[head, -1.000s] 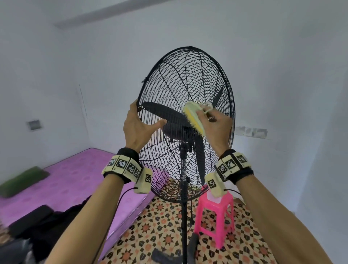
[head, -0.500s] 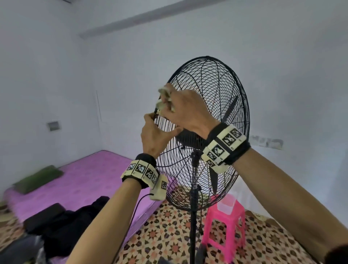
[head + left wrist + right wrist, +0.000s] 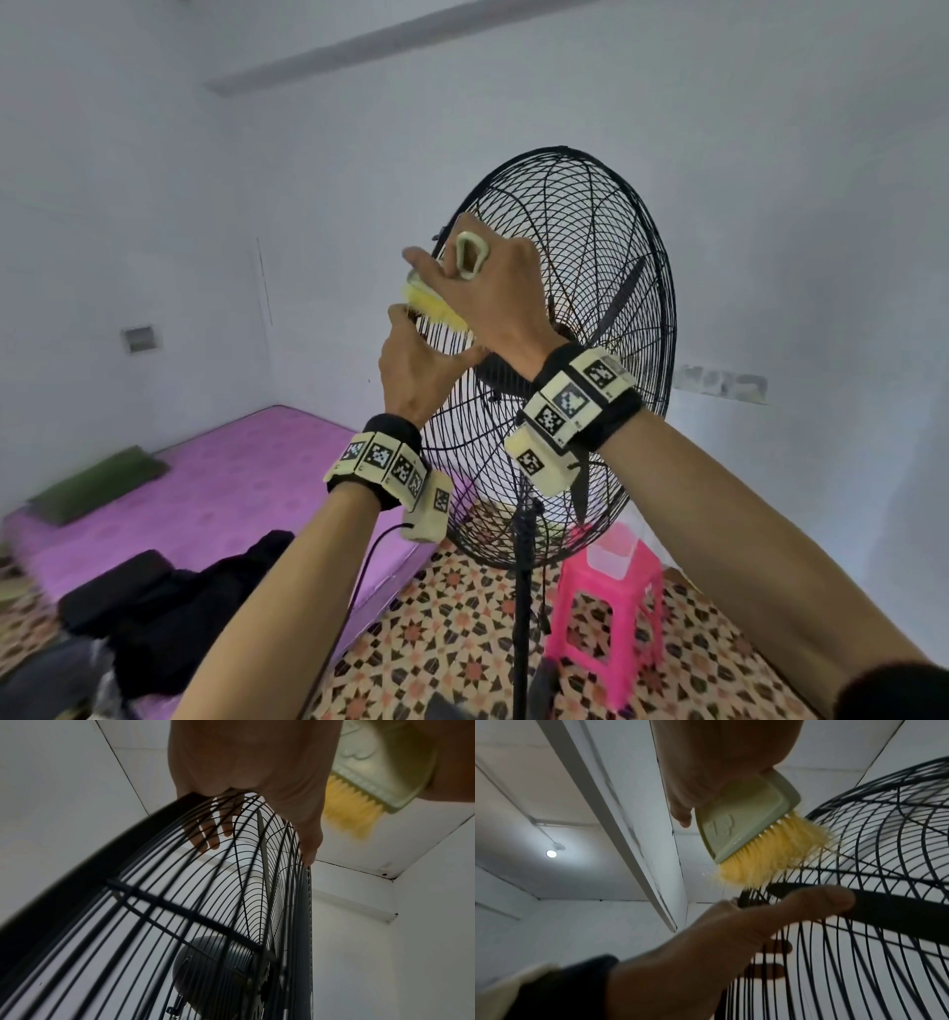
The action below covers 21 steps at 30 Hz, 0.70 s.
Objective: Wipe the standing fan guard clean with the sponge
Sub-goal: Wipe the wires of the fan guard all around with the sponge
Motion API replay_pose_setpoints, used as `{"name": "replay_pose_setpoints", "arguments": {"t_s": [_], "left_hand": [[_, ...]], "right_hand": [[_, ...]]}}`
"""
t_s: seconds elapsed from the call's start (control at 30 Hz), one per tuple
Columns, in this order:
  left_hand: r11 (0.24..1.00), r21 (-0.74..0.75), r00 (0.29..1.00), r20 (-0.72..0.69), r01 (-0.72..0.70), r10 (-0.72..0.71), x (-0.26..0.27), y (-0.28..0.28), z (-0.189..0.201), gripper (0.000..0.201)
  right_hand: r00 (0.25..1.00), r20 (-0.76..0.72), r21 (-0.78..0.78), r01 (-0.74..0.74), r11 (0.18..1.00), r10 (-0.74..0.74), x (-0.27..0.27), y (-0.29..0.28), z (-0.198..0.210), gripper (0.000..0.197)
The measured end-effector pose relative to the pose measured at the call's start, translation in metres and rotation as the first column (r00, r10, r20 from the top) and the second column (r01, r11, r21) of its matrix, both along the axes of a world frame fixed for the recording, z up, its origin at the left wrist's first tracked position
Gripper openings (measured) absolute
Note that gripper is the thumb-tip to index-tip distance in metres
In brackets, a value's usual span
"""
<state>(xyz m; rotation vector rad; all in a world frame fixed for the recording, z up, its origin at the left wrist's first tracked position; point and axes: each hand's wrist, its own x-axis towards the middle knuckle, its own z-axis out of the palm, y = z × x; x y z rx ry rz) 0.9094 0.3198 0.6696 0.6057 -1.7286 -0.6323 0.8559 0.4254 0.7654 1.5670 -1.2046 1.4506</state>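
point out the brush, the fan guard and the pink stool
brush (image 3: 744, 821), right wrist view, on its pale green back
fan guard (image 3: 606, 205), head view, on the upper wire mesh
pink stool (image 3: 616, 606), head view, on its front legs

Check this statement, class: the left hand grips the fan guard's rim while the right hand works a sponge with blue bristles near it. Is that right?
One detail is wrong: the bristles on the sponge are yellow, not blue, as the right wrist view shows. The left hand does grip the fan guard at its rim, and the right hand holds the sponge.
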Motion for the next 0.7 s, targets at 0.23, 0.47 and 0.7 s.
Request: {"name": "replay_pose_setpoints", "arguments": {"t_s": [0.23,0.47,0.7], "left_hand": [[0.996,-0.039,0.99,0.118,-0.079,0.083,0.0,-0.006,0.001,0.032],[1.0,0.007,1.0,0.003,0.021,-0.021,-0.001,0.004,-0.001,0.08],[1.0,-0.006,1.0,-0.014,-0.008,0.008,-0.003,0.005,0.0,0.081]], "right_hand": [[0.979,-0.094,0.18,0.194,0.964,-0.18,-0.004,-0.001,-0.037,0.043],[0.995,0.096,0.019,-0.023,1.0,0.021,0.008,0.0,-0.011,0.028],[0.989,-0.022,0.09,0.15,0.985,-0.149,-0.01,0.002,-0.012,0.028]]}}
